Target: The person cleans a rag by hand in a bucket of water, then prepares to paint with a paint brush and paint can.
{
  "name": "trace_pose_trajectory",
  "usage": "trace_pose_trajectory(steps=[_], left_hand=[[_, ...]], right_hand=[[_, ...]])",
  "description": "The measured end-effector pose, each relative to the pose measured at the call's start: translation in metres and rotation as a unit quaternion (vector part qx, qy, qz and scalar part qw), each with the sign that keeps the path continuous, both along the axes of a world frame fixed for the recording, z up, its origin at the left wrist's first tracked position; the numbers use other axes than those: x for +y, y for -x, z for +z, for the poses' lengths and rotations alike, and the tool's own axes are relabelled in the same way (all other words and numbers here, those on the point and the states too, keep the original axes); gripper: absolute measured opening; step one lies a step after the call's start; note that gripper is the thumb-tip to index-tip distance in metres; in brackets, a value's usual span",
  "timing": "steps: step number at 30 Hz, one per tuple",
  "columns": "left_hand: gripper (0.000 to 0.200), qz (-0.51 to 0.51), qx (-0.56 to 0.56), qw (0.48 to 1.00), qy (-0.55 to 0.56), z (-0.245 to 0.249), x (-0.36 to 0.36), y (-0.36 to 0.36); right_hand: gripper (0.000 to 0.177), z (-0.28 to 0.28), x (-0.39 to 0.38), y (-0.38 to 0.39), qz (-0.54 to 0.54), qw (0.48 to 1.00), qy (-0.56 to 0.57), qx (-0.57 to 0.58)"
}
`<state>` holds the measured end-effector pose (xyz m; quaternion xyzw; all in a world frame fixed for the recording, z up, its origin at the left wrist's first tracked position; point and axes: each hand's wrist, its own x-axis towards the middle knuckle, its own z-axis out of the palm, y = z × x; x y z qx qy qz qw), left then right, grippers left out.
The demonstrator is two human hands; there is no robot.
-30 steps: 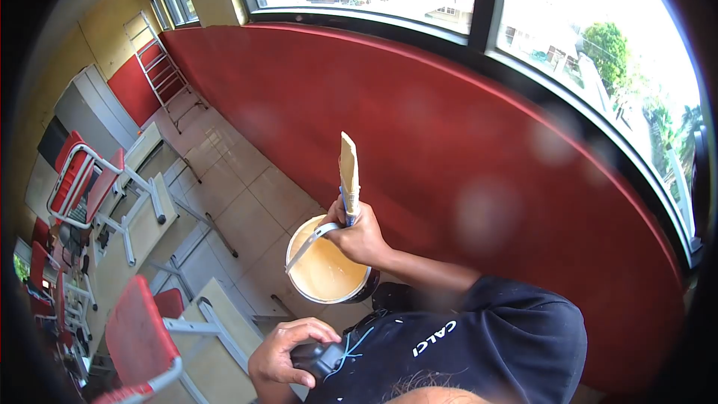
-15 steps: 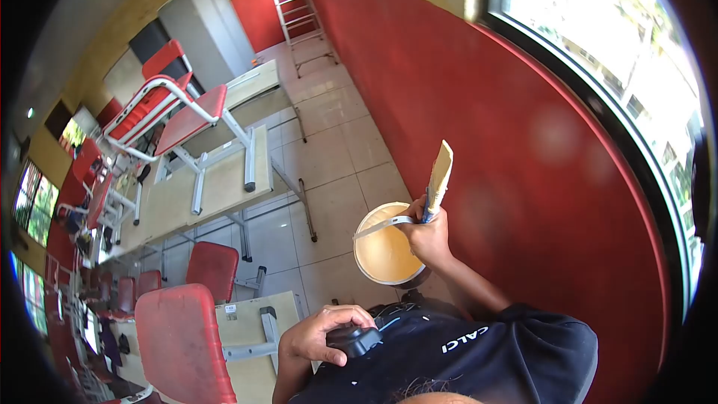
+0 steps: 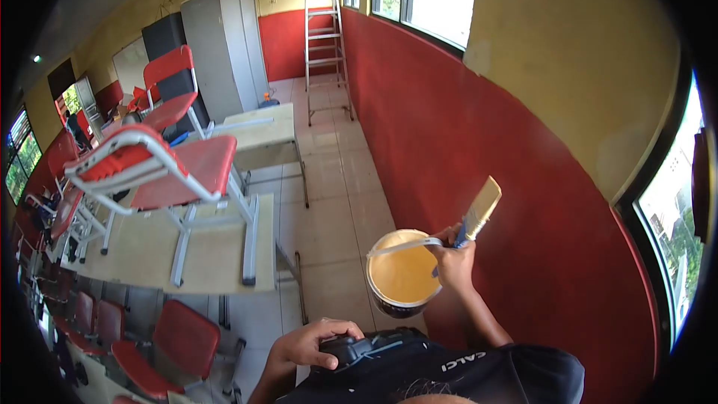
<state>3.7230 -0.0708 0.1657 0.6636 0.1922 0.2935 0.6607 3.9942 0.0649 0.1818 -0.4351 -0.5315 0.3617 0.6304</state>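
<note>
My right hand (image 3: 455, 263) is closed around both a paintbrush (image 3: 479, 211) and the grey handle (image 3: 404, 245) of a paint bucket (image 3: 385, 301). The brush points up, its bristles coated in pale yellow paint, its blue handle partly hidden by my fingers. Cream-yellow paint (image 3: 404, 275) fills much of the bucket, which hangs beside the red wall. At the front of my dark shirt, my left hand (image 3: 318, 346) curls over a small black device (image 3: 350, 350); its far side is hidden under my fingers.
A red and yellow wall (image 3: 486, 150) with windows runs along my right. Desks (image 3: 149, 247) bearing upturned or stacked red chairs (image 3: 187, 168) stand left. A tiled aisle (image 3: 333, 202) leads to a stepladder (image 3: 323, 45) and a grey cabinet (image 3: 224, 49).
The view has turned and moved forward along the aisle, so the desks and ladder look nearer. The bucket and brush have shifted slightly right and down in view, still in my right hand.
</note>
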Motion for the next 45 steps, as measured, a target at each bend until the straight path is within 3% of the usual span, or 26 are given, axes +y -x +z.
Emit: trace_pose_trajectory(steps=[5,9,12,14,18,24,29,32,33,37,40,42,45], left_hand=[[0.068,-0.065,0.091,0.989,-0.101,0.056,0.15,0.046],[0.067,-0.182,0.067,0.976,-0.099,0.046,0.233,0.061],[0.077,-0.181,0.092,0.975,-0.095,0.022,0.307,0.076],[0.079,-0.152,0.074,0.984,-0.048,0.01,0.346,0.084],[0.08,-0.067,0.031,0.997,0.022,0.015,0.444,0.101],[0.081,0.021,-0.051,0.997,0.055,0.029,0.586,0.152],[0.076,0.06,-0.045,0.995,0.065,-0.012,0.689,0.188],[0.075,0.079,0.059,0.99,0.103,-0.043,0.768,0.234],[0.071,0.086,0.091,0.991,0.053,-0.044,0.802,0.248],[0.058,0.161,0.142,0.969,0.123,-0.038,0.913,0.301],[0.053,0.247,0.118,0.952,0.137,-0.055,0.995,0.343],[0.053,0.341,0.279,0.89,0.118,-0.074,1.057,0.361],[0.054,0.325,0.502,0.796,0.089,-0.113,1.144,0.385]], right_hand=[[0.041,0.023,0.118,0.037,-0.065,0.996,-0.01,0.063],[0.035,0.004,0.216,0.055,-0.071,0.993,-0.023,0.092],[0.034,-0.011,0.294,0.073,-0.052,0.993,-0.037,0.1],[0.034,-0.015,0.33,0.084,-0.027,0.991,-0.037,0.123],[0.038,-0.026,0.44,0.098,-0.023,0.999,-0.018,0.037],[0.046,-0.008,0.6,0.148,0.06,0.984,0.008,0.165],[0.046,-0.022,0.722,0.178,0.043,0.99,-0.002,0.137],[0.046,-0.022,0.794,0.201,0.042,0.99,0.017,0.134],[0.045,-0.02,0.818,0.21,0.032,0.991,0.015,0.128],[0.044,-0.008,0.907,0.244,0.017,0.994,0.023,0.102],[0.044,-0.003,0.979,0.266,-0.021,0.997,0.002,0.073],[0.044,0.002,1.028,0.282,-0.022,0.996,-0.001,0.091],[0.043,-0.005,1.11,0.306,-0.022,0.993,-0.003,0.115]])
